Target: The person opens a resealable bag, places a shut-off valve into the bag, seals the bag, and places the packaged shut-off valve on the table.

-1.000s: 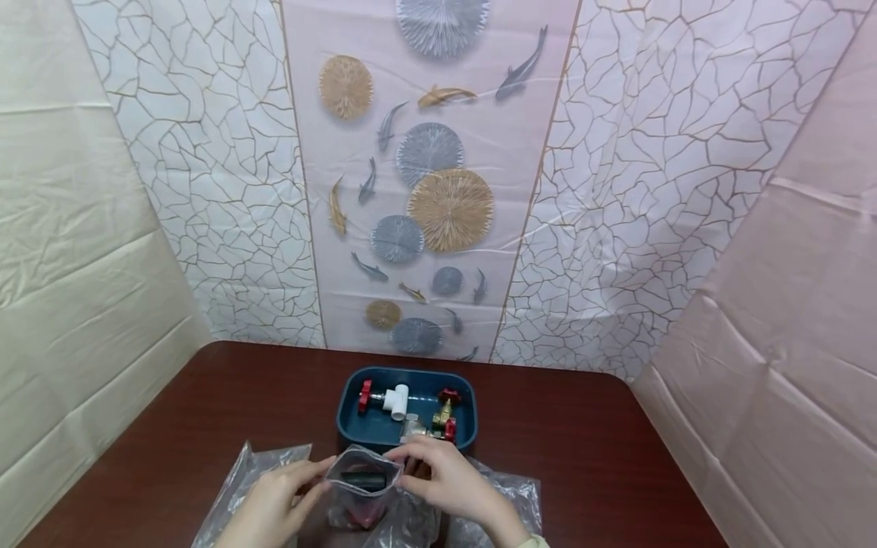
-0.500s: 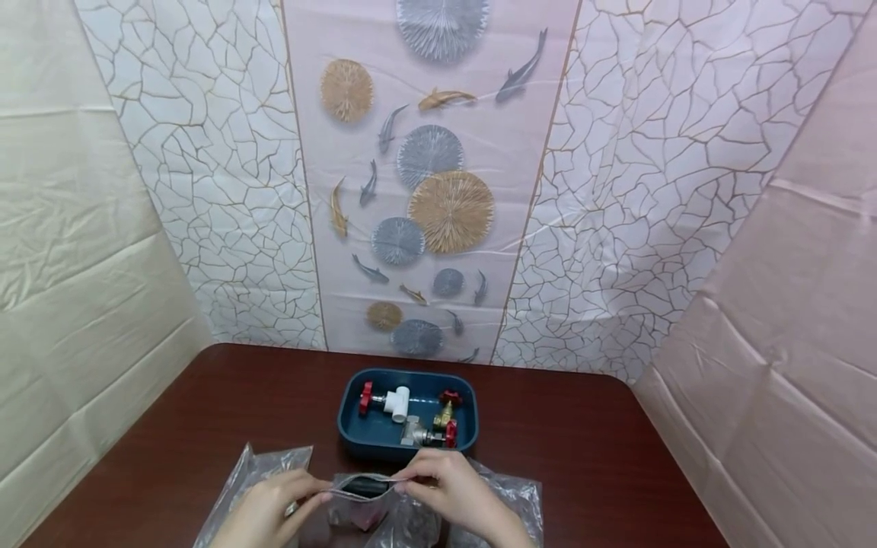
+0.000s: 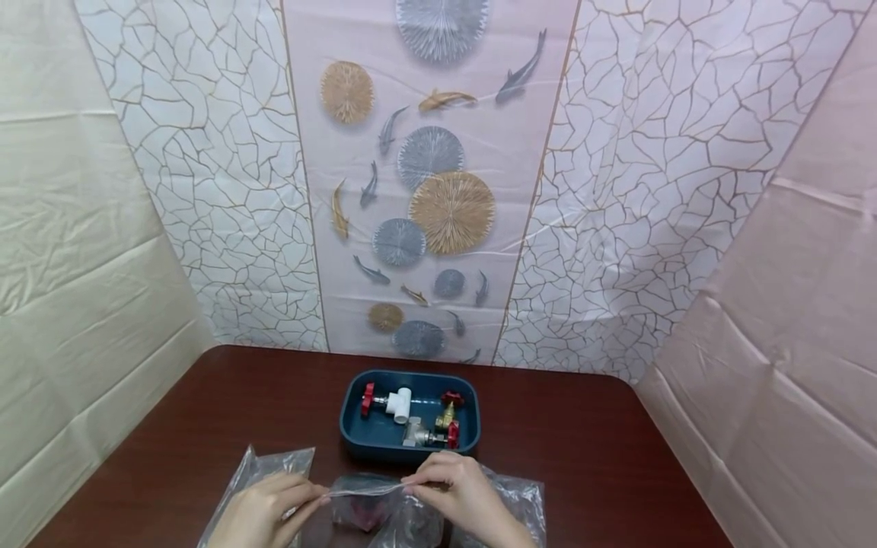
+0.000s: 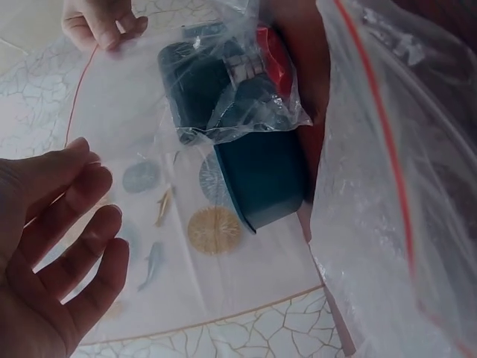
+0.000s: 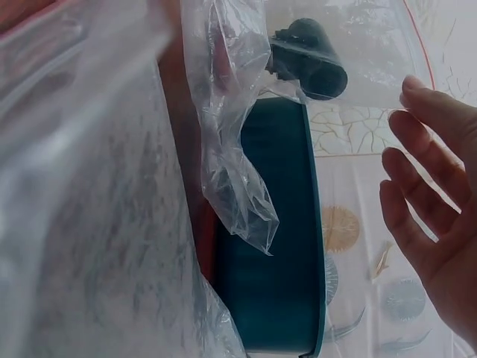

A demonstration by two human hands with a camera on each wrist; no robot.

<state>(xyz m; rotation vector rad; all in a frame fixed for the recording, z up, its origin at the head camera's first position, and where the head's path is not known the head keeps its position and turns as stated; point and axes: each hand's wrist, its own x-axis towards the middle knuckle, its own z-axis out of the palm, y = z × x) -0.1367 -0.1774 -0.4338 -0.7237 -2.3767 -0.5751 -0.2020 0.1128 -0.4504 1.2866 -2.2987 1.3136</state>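
Note:
Between my two hands hangs a clear zip bag [image 3: 363,493] with a red seal line along its mouth. My left hand [image 3: 270,508] pinches one corner of that mouth between thumb and forefinger. At the opposite corner my right hand [image 3: 460,495] pinches the edge the same way. The mouth is drawn taut and nearly flat. Inside the bag lies a valve [image 4: 194,86] with a dark green tee-shaped body, a metal neck and a red handle. The dark body [image 5: 309,63] also shows through the plastic in the right wrist view.
Behind the hands stands a blue tray [image 3: 373,454] holding a white tee valve [image 3: 400,405], a brass valve [image 3: 445,417] and a silver valve [image 3: 416,432], all with red handles. Clear plastic bags lie at left [image 3: 291,460] and right [image 3: 526,502]. Another crumpled bag [image 3: 414,525] lies between.
The bag's mouth, wide around the dark valve a second ago, has been pulled flat. My hands have moved slightly apart, and my right hand lower, uncovering the silver valve in the tray.

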